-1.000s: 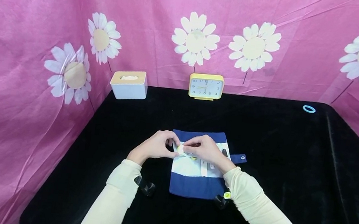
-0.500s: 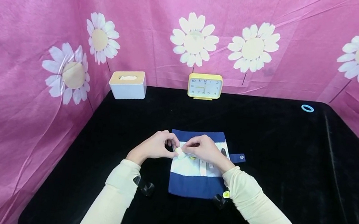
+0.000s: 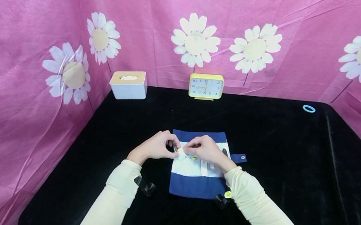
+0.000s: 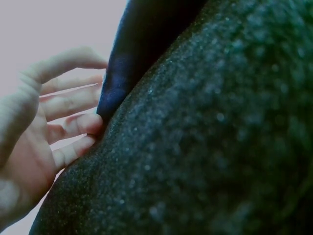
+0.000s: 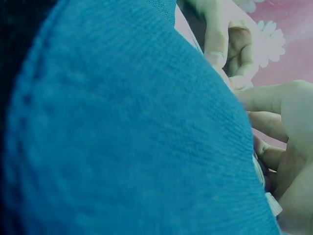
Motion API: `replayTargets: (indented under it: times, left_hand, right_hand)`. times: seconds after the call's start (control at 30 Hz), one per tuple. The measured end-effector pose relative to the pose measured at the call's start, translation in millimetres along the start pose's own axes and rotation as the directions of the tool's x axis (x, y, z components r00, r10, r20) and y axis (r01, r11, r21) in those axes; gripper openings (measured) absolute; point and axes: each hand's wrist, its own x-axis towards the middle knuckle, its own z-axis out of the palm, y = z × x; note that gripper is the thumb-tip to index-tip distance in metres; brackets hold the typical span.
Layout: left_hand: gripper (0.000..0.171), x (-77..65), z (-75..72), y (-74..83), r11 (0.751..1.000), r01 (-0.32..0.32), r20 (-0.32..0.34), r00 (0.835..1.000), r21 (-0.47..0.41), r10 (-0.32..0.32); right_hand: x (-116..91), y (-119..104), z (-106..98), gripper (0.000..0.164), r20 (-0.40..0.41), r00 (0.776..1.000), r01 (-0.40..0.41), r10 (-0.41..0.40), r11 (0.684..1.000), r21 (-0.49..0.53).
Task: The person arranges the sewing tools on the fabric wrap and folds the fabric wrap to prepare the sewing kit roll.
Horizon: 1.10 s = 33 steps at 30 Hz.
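A blue-and-white fabric case (image 3: 187, 171) lies unfolded on the black-covered table, with a snap strap (image 3: 238, 158) out to its right. My left hand (image 3: 158, 146) is at its left edge, thumb and fingers curled around that edge. In the left wrist view, the fingertips meet a dark blue fabric edge (image 4: 115, 83). My right hand (image 3: 205, 148) pinches at a small whitish piece (image 3: 181, 154) close beside the left fingertips; its kind is too small to tell. Both hands appear close together in the right wrist view, where blue fabric (image 5: 137, 127) hides most of the work.
Small items, one yellow (image 3: 194, 158) and one dark (image 3: 225, 152), sit in the case's white middle. Farther back stand a tissue box (image 3: 129, 88) and a yellow clock (image 3: 206, 87). A light blue ring (image 3: 309, 109) lies at the back right.
Both hands stay almost in place over the case's left part. The small whitish piece has shifted slightly at the fingertips, and the yellow bit beside it shows less.
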Motion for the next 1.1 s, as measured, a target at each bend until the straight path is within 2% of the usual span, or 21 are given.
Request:
replayTargets:
  times: [0.4, 0.9, 1.1]
  left_hand:
    - [0.013, 0.5, -0.2, -1.6, 1.000, -0.006, 0.024, 1.000, 0.004, 0.006]
    - [0.012, -0.5, -0.9, -2.1, 1.000, -0.021, 0.022, 1.000, -0.012, 0.021]
    - [0.012, -1.0, -1.9, -4.0, 0.998, -0.056, -0.014, 0.998, -0.019, 0.056]
  right_hand:
    - [-2.5, -3.3, -1.8, 0.008, -0.012, 1.000, 0.008, -0.008, 1.000, 0.018]
    - [-3.3, -3.0, -1.9, 0.009, -0.002, 0.999, 0.039, -0.039, 0.999, 0.032]
    - [-3.1, -4.2, -5.2, 0.016, -0.009, 1.000, -0.002, 0.003, 0.997, 0.074]
